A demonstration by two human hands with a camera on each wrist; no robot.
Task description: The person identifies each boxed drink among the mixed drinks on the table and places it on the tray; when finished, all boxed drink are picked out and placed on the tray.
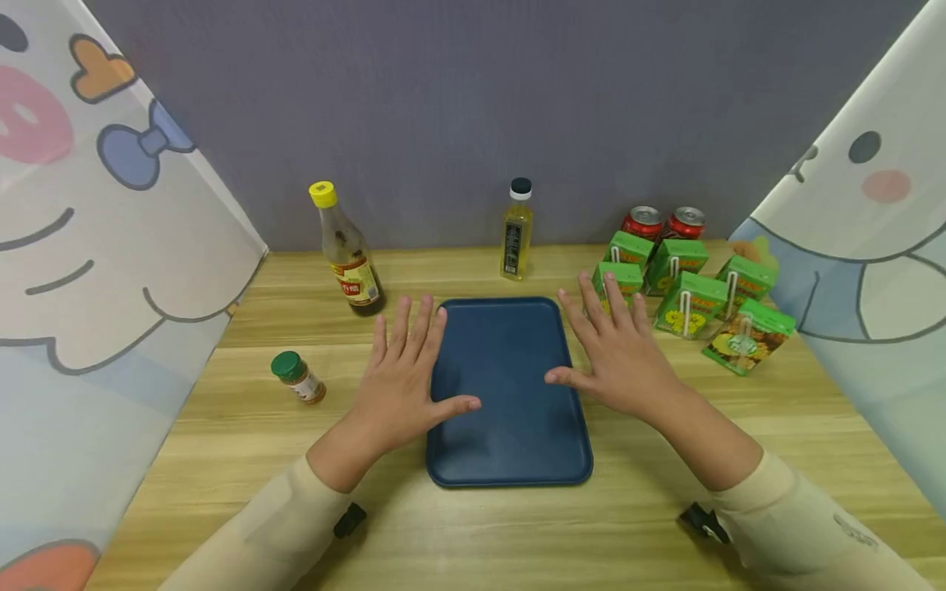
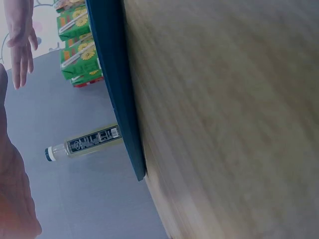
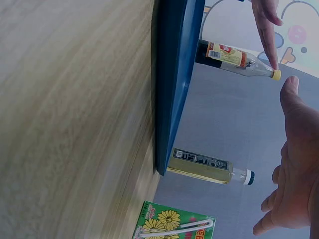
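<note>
A dark blue rectangular tray (image 1: pixel 510 394) lies flat on the wooden table, bare. Palm down with fingers spread, my left hand (image 1: pixel 402 377) hovers over the tray's left edge, holding nothing. My right hand (image 1: pixel 617 361) is spread the same way at the tray's right edge, also holding nothing. Both wrist views show the hands raised above the tray's rim. Just past the right fingertips stand green drink cartons (image 1: pixel 691 304) with white straws. Left of the left hand is a small green-lidded jar (image 1: pixel 299 377).
A yellow-capped bottle of dark liquid (image 1: pixel 351 263) stands at the back left. Behind the tray is a bottle of pale yellow oil (image 1: pixel 516 234). Two red cans (image 1: pixel 683 223) stand behind the cartons at the back right. A grey wall (image 1: pixel 443 123) and printed side panels enclose the table.
</note>
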